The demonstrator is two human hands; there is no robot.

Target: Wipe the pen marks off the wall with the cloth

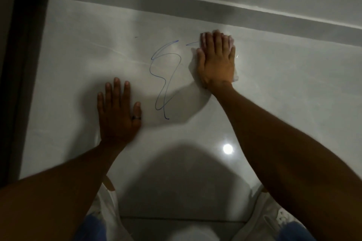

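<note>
A blue pen scribble (166, 76) runs in loops down the glossy pale surface (274, 84) between my two hands. A short blue stroke (192, 43) ends under my right fingers. My right hand (216, 60) lies flat with fingers spread, pressing a white cloth (236, 76) against the surface; the cloth shows only at the fingertips and beside the palm. My left hand (118, 109), with a dark ring on the thumb, rests flat and empty to the left of the scribble.
A dark door frame (21, 64) runs down the left edge. A grey band (195, 6) and a white ledge cross the top. A lamp's bright reflection (227, 148) sits below my right forearm. My knees in light clothing (105, 211) show at the bottom.
</note>
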